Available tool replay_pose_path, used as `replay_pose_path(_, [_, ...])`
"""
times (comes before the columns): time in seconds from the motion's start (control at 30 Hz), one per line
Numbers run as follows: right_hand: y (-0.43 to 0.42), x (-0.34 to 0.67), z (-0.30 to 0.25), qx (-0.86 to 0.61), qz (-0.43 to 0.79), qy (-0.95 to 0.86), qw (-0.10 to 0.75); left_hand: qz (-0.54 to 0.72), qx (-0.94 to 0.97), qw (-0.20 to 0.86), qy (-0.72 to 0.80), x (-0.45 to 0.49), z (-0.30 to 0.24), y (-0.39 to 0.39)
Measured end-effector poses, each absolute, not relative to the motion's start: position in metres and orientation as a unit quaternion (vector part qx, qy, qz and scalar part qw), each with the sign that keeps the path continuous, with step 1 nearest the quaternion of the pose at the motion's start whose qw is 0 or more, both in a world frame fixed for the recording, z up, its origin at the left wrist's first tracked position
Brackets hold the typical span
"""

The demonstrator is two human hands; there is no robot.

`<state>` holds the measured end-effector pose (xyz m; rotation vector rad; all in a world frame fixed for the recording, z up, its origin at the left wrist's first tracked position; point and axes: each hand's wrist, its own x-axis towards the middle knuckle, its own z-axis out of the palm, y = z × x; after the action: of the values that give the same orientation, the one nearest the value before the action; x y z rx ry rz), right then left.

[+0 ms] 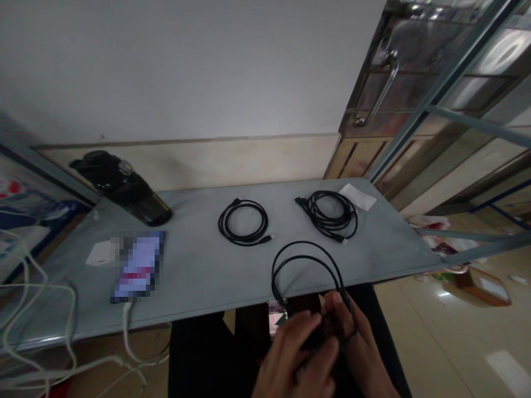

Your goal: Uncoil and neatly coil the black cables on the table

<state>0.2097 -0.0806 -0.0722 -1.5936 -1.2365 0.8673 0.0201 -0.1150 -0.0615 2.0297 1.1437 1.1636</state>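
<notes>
Over my lap, at the front edge of the table, a black cable [307, 257] is looped between my two hands. My right hand [360, 337] grips the cable's strands, its thumb pressed against them. My left hand [296, 354] is beside it with bent fingers; the cable's near part is dark there, and I cannot make out what those fingers hold. Beyond my hands, one coiled black cable [243, 222] with a plug at each end lies on the table. To its right sits a thicker coil of black cable [332, 214].
The grey table [194, 265] stands against a wall. On its left are a black bottle [124, 190] and a phone [139, 268] with a white cable plugged in. A small white paper [357, 197] lies at the right, near a metal frame post [418, 110]. White cables [37, 309] hang at the left.
</notes>
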Motion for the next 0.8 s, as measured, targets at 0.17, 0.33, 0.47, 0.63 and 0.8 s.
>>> replay_pose_path(0.17, [-0.072,0.196,-0.062,-0.627,0.500,-0.362,0.475,0.430,0.679,0.350,0.481,-0.016,-0.043,-0.092])
replay_pose_path(0.33, [-0.052,0.194,-0.043,-0.516,0.600,-0.394,0.468,0.427,0.596,0.416,0.538,-0.015,-0.014,-0.068])
replay_pose_path(0.47, [-0.027,0.203,-0.029,-0.410,0.670,-0.402,0.470,0.488,0.567,0.412,0.520,-0.018,0.001,-0.022])
replay_pose_path(0.63, [0.005,0.215,-0.029,-0.350,0.756,-0.359,0.420,0.513,0.551,0.452,0.479,-0.022,0.001,0.036])
replay_pose_path(0.8, [0.036,0.210,-0.034,-0.427,0.679,-0.405,0.440,0.547,0.507,0.482,0.460,-0.008,-0.005,0.093])
